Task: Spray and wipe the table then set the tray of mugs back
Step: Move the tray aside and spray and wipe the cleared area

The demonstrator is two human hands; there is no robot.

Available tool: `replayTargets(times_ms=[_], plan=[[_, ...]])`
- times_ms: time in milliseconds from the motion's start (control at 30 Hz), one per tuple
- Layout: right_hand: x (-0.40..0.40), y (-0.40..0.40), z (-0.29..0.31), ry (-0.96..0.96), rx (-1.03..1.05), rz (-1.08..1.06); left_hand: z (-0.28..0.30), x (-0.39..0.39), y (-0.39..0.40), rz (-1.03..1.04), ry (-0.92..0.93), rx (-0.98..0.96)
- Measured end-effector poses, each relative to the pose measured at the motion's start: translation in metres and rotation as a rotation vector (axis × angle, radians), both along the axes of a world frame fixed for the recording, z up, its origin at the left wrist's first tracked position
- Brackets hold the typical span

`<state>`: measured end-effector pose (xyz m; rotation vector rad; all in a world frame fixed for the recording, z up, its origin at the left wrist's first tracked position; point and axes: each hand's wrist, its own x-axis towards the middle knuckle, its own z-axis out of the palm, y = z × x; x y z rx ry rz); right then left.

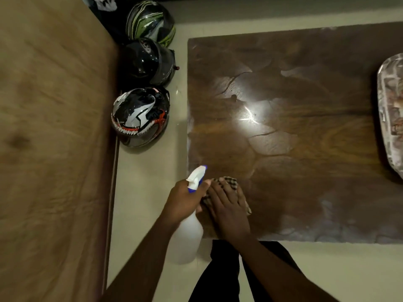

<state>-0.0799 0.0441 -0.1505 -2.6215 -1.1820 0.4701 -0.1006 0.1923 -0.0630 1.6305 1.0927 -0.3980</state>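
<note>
Left hand [185,200] wraps the neck of the spray bottle [187,234]: long axis 6 to 12 o'clock, nozzle toward 1. Right hand [226,205], fingers straight, presses the checked cloth [231,182] flat on the table [294,138] near its 7 o'clock corner. Tray [390,114] at 3 o'clock edge, cropped. Wet tabletop between lies open. Three helmets [139,116] on floor, 10 o'clock.

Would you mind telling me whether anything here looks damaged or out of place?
The table surface shows dark crack-like lines near the bright glare, possibly a peeling film. Three helmets sit on the floor beside it. Nothing appears spilled.
</note>
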Motion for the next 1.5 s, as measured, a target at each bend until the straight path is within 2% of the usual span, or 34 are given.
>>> replayTargets(times_ms=[100,233,267,333,433,500,667,833,967,1133,1300,1433,1500], plan=[[-0.020,0.016,-0.005,-0.022,0.042,0.176,-0.004,-0.012,-0.005,0.101,-0.014,0.079],[-0.023,-0.017,-0.011,-0.067,0.171,0.419,0.000,-0.022,-0.021,0.141,-0.022,0.114],[-0.015,-0.029,-0.013,-0.095,0.172,0.416,0.002,-0.024,-0.025,0.151,-0.047,0.083],[0.001,-0.045,-0.010,-0.113,0.164,0.276,0.005,-0.023,-0.031,0.183,-0.106,0.029],[-0.001,-0.040,-0.003,-0.015,0.153,0.011,0.008,-0.020,-0.041,0.277,-0.152,0.068],[-0.006,-0.033,-0.002,0.031,0.178,-0.063,0.013,-0.014,-0.047,0.324,-0.207,0.095],[0.016,-0.047,-0.002,0.136,0.270,0.062,0.020,0.002,-0.058,0.259,-0.281,0.246],[0.058,-0.068,0.025,0.120,0.267,-0.031,0.034,0.018,-0.078,0.081,-0.316,0.400],[0.078,-0.095,0.055,0.108,0.251,-0.066,0.058,0.039,-0.108,0.053,-0.381,0.467],[0.105,-0.133,0.109,0.048,0.264,-0.123,0.108,0.055,-0.126,0.027,-0.495,0.488],[0.112,-0.163,0.171,0.020,0.232,-0.044,0.142,0.073,-0.123,0.030,-0.473,0.546],[0.102,-0.186,0.205,-0.008,0.228,-0.089,0.202,0.094,-0.157,0.117,-0.565,0.498],[0.110,-0.194,0.218,-0.035,0.220,-0.081,0.210,0.112,-0.171,0.085,-0.592,0.444]])
